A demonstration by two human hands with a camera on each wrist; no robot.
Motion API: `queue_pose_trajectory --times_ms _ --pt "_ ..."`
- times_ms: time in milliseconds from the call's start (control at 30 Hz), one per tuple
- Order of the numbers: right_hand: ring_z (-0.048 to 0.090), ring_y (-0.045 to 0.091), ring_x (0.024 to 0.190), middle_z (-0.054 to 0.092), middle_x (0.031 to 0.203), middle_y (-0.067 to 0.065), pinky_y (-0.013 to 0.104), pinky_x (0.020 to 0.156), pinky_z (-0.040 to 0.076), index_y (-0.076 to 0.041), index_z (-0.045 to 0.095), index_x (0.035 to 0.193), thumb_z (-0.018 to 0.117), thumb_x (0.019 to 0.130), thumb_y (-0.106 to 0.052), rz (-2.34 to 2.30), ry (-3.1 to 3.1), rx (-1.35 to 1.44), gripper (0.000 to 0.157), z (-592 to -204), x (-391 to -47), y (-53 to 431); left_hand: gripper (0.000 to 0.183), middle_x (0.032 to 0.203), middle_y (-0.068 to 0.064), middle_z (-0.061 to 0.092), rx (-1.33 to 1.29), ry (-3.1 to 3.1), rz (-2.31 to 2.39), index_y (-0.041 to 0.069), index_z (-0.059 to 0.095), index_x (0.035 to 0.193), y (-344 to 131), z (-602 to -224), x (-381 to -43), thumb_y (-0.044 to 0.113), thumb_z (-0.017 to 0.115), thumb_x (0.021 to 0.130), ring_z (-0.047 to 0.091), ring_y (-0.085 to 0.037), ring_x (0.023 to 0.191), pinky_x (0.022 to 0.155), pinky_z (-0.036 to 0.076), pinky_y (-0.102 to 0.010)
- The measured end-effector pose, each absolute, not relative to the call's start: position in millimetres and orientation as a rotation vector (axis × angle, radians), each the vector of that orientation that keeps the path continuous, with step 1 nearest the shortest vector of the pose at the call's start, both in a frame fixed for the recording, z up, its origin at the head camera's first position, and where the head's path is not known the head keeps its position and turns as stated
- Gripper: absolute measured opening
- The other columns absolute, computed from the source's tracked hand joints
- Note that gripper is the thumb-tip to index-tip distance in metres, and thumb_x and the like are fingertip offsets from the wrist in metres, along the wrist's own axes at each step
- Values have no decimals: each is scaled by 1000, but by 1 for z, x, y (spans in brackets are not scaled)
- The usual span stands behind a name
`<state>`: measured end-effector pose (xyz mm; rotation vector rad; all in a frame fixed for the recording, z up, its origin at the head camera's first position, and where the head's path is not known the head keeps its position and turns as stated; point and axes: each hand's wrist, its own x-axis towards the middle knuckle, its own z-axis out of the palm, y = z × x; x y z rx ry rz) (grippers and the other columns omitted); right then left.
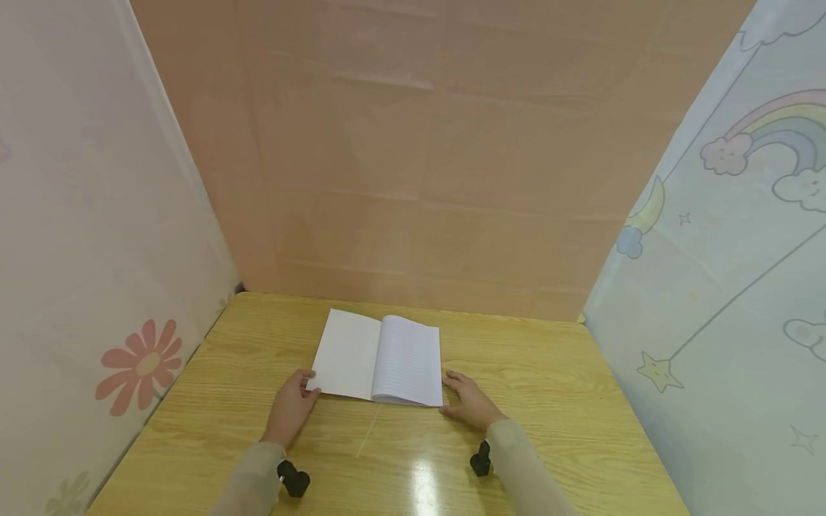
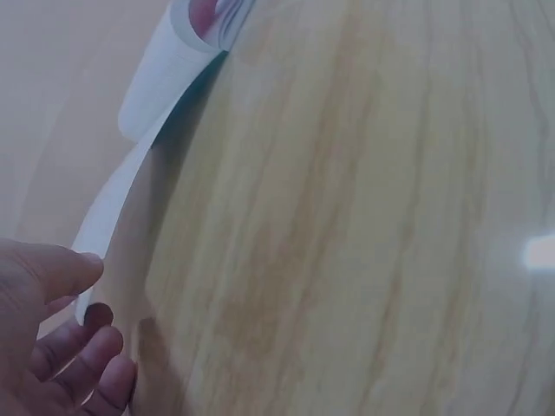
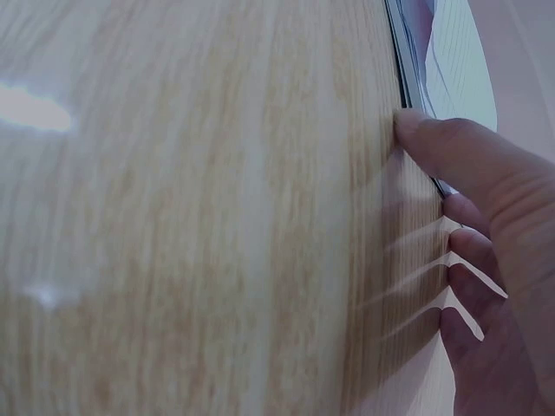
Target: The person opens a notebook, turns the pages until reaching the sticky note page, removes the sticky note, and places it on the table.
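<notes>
An open notebook [image 1: 408, 362] lies on the wooden table, with a plain white left side and a lined right page. At its lower left corner my left hand [image 1: 293, 408] pinches the edge of the white left leaf [image 2: 108, 204] between thumb and fingers. In the left wrist view that leaf is raised from the table and bends toward the spine. My right hand [image 1: 474, 403] rests at the lower right corner, fingers spread along the right edge. In the right wrist view the thumb [image 3: 442, 143] touches the notebook's edge, and the other fingertips are on the table beside it.
The wooden table [image 1: 548, 401] spreads around the notebook, with a bright reflection near the front. A plain brownish backdrop [image 1: 419, 158] stands behind. Printed sheets flank both sides, one with a red flower [image 1: 145, 364], the other with a rainbow [image 1: 787, 122].
</notes>
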<state>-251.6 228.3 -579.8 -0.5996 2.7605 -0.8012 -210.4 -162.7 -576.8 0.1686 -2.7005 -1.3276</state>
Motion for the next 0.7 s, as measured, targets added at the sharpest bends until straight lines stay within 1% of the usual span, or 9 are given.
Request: queue_pose_trajectory --times_ms 100,267,533,700 --pt "31 41 140 33 153 18 56 111 31 2 45 141 74 85 -34 -804 2759 -596 72 -580 -252 228 31 105 -18 63 155 -2732 -1259 -2 62 115 -163 -579 -211 7 70 86 60 -27 95 81 52 -44" --pt "31 42 140 33 153 19 56 111 31 2 45 141 74 85 -34 -813 2754 -599 73 -580 -252 228 26 101 -17 59 159 -2780 -1136 -1 66 108 -164 -584 -215 8 71 84 59 -26 91 81 51 -44" --pt "31 41 140 34 153 18 55 112 31 2 46 141 74 85 -35 -786 2768 -609 73 -580 -253 228 25 105 -20 58 113 -2814 -1000 -3 67 107 -164 -587 -216 8 71 84 59 -33 99 89 50 -48" --pt "31 41 139 34 153 19 55 111 31 2 46 141 74 85 -35 -806 2762 -603 73 -581 -252 228 25 105 -20 58 83 -2831 -935 -3 68 106 -164 -588 -215 8 72 84 58 -34 101 91 50 -49"
